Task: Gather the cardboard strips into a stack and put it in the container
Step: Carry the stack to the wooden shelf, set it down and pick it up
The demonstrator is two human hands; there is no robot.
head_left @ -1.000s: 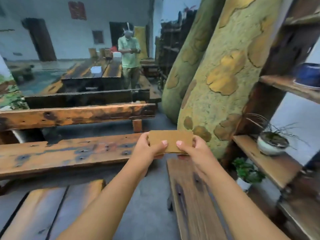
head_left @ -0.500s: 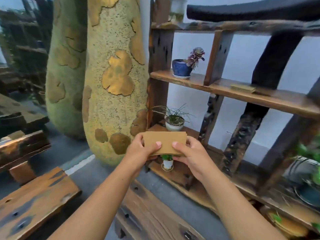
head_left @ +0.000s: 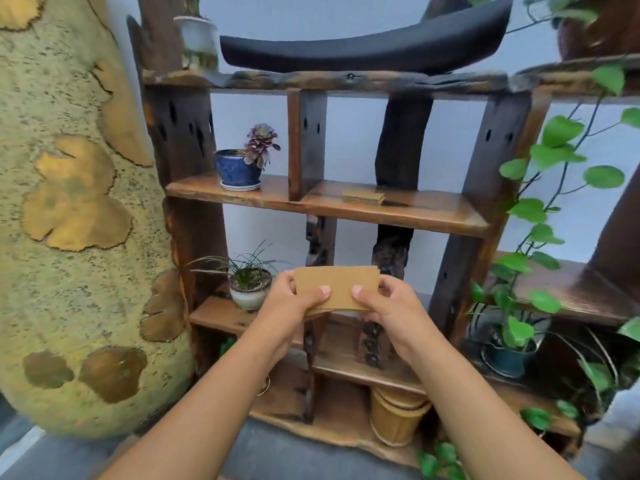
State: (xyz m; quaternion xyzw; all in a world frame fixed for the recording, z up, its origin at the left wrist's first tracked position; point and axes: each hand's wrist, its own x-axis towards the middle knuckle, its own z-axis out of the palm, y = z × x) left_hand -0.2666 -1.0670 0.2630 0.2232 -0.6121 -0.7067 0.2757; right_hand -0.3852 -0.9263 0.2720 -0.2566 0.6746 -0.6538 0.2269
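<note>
A stack of brown cardboard strips (head_left: 337, 284) is held flat in front of me at chest height. My left hand (head_left: 289, 304) grips its left end, thumb on top. My right hand (head_left: 388, 311) grips its right end the same way. A second, smaller pile of cardboard strips (head_left: 363, 196) lies on the middle shelf of the wooden shelf unit (head_left: 381, 213) straight ahead. A tan wooden bucket (head_left: 394, 420) stands on the bottom shelf, below my right forearm.
A big yellow-green gourd-shaped sculpture (head_left: 69, 220) fills the left. The shelves hold a blue pot with a succulent (head_left: 239, 168), a white pot of grass (head_left: 249, 287), a black curved tray (head_left: 363, 50) and trailing green vines (head_left: 547, 202) at right.
My view has swung right from the wooden benches and past the sculpture to face the shelf unit. Both hands keep the same grip on the stack.
</note>
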